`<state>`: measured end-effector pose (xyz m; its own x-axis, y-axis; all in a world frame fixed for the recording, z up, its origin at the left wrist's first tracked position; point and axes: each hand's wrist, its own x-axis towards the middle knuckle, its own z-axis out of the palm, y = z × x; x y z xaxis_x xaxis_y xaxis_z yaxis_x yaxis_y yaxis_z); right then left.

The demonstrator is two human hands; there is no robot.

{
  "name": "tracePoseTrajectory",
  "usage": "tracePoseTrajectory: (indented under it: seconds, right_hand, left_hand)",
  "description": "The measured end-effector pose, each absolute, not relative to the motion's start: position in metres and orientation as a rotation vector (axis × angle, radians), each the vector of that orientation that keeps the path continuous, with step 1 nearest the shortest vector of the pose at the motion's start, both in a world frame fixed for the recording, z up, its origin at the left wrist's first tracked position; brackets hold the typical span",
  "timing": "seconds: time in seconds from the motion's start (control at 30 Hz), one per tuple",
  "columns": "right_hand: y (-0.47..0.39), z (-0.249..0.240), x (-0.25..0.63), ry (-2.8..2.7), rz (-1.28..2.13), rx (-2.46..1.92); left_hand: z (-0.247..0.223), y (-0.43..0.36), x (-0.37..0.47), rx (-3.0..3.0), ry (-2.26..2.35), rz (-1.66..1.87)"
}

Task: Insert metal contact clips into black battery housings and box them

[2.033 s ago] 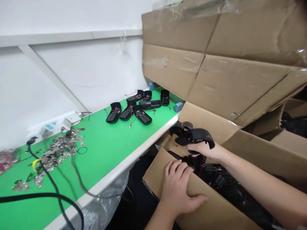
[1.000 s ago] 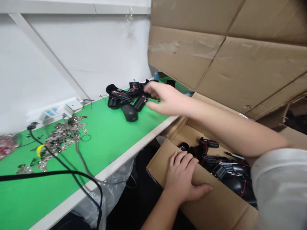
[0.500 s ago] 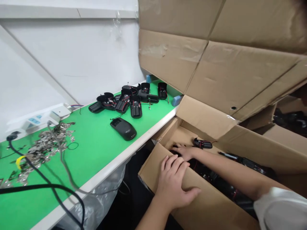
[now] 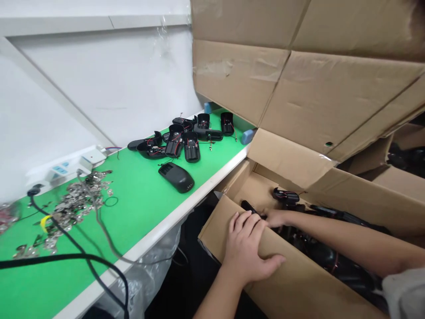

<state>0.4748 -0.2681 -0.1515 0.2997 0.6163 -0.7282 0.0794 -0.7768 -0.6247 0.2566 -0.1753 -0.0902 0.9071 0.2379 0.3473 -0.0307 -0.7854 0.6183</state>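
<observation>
The left hand (image 4: 247, 248) lay flat on the near wall of the cardboard box (image 4: 299, 288), fingers spread and gripping its rim; the right hand (image 4: 277, 218) reached inside among black housings (image 4: 315, 248), its grip hidden; further off, similar housings (image 4: 182, 141) lay on the green desk (image 4: 133, 212)

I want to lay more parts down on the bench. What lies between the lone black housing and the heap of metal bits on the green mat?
In the head view, the lone black housing and the heap of metal bits are separated only by bare green mat, apart from a small black ring beside the heap.
</observation>
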Motion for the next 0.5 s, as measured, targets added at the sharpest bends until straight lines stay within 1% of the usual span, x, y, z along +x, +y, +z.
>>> tracePoseTrajectory:
  seconds: [0.1,0.2,0.33,0.5]
  right_hand:
    - [-0.278,-0.135,0.479,-0.545,1.546,-2.18]
    - [-0.275,-0.101,0.484,-0.545,1.476,-2.168]
    - [-0.26,-0.031,0.484,-0.67,1.322,-2.057]
    - [-0.208,0.07,0.473,-0.995,1.125,-1.606]
  left_hand:
    - [-0.091,-0.175,0.256,2.412,0.153,0.557]
    - [-0.091,-0.176,0.257,2.412,0.15,0.555]
    - [-0.091,-0.176,0.257,2.404,0.151,0.544]
    - [-0.091,-0.174,0.256,2.402,0.151,0.547]
